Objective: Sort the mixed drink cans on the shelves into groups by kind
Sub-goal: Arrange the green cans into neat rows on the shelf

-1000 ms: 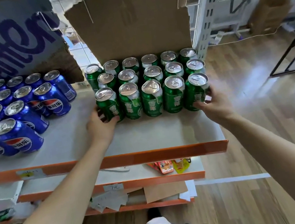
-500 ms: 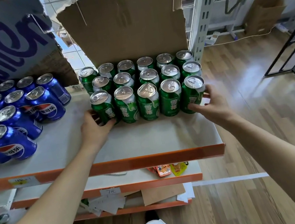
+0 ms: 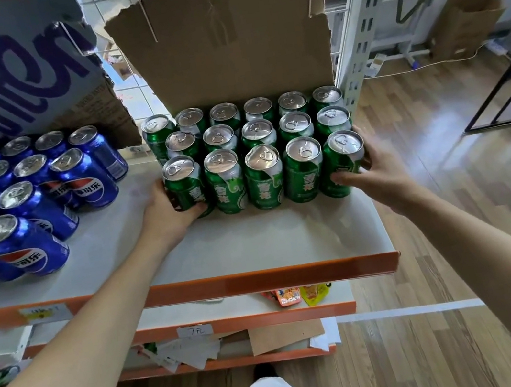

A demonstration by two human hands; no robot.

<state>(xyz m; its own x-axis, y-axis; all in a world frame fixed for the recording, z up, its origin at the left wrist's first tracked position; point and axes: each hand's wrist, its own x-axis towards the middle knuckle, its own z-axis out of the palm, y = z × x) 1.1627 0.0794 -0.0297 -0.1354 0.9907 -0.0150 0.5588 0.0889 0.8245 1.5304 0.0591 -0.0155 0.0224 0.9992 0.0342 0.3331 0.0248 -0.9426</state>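
Hands first: left hand (image 3: 166, 217) is curled round the front-left green can (image 3: 186, 188), right hand (image 3: 378, 171) wraps the front-right green can (image 3: 341, 164). Green cans (image 3: 261, 158) all stand upright, long axis vertical, tabs up, three rows deep on the pale shelf (image 3: 257, 247) with its orange lip. White Chinese characters on the labels. The lower shelf's tag (image 3: 195, 331) reads "7元". Blue cans (image 3: 27, 206) stand near on the left, with a Pepsi logo. Torn brown cardboard (image 3: 222, 49) stands behind the green lot, and there's wood floor (image 3: 425, 136) to the right.
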